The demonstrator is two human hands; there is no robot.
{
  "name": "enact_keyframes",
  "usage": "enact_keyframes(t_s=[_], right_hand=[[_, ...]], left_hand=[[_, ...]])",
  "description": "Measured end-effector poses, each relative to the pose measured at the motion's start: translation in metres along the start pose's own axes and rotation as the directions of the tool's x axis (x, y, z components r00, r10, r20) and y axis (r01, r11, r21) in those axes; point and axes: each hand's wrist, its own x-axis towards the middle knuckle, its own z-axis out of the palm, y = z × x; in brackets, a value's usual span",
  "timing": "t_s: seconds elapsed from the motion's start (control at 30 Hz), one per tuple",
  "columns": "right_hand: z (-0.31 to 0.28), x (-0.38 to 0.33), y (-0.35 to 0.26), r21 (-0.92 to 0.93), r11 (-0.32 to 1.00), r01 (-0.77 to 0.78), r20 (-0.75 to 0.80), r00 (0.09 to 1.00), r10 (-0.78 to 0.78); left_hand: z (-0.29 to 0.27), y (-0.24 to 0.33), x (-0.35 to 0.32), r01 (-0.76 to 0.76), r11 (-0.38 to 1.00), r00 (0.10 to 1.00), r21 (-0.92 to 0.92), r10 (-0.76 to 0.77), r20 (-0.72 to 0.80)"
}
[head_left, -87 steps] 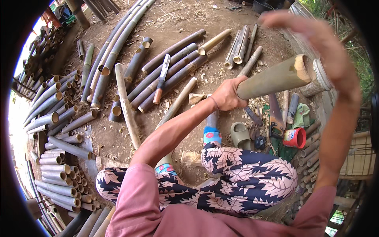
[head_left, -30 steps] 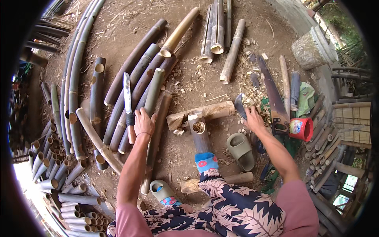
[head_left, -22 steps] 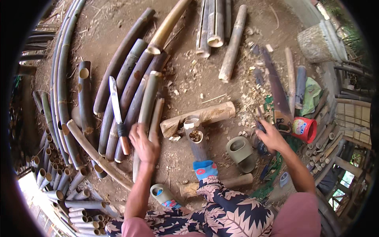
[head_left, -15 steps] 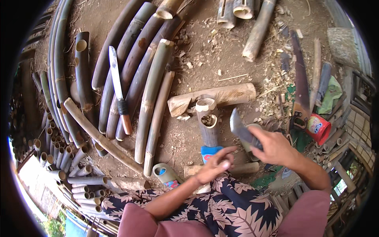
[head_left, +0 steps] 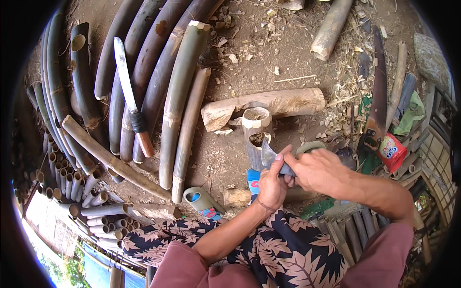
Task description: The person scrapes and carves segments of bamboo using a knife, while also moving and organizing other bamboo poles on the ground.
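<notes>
Short-bladed knife (head_left: 268, 154) sits above the lap (head_left: 307, 247); right grip (head_left: 317, 170) clamped on its handle (head_left: 287, 170); left grip (head_left: 273, 186) touching it, closure unclear | tip aimed outward, presumably for safety | notched bamboo tube (head_left: 254, 129) meets socked foot (head_left: 253, 177), likely for bracing

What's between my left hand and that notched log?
A blade and, behind it, a short bamboo piece with a side hole, as the head view shows.
</notes>
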Motion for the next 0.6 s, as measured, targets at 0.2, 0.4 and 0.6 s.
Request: enact_keyframes(t_s=[0.2,0.4,0.6], right_hand=[[0.041,0.012,-0.018,0.431,0.886,-0.171,-0.014,0.98,0.196],[0.097,0.032,-0.052,0.807,0.583,-0.094,-0.182,0.9,0.397],[0.109,0.037,-0.062,0.761,0.648,-0.007,-0.362,0.825,0.434]], left_hand=[[0.006,0.04,-0.018,0.087,0.809,0.957,0.581,0.094,-0.276],[-0.012,0.066,-0.018,0.085,0.288,0.951,0.954,0.261,-0.164],[0.002,0.087,-0.017,0.14,0.166,0.962,0.976,0.209,-0.173]])
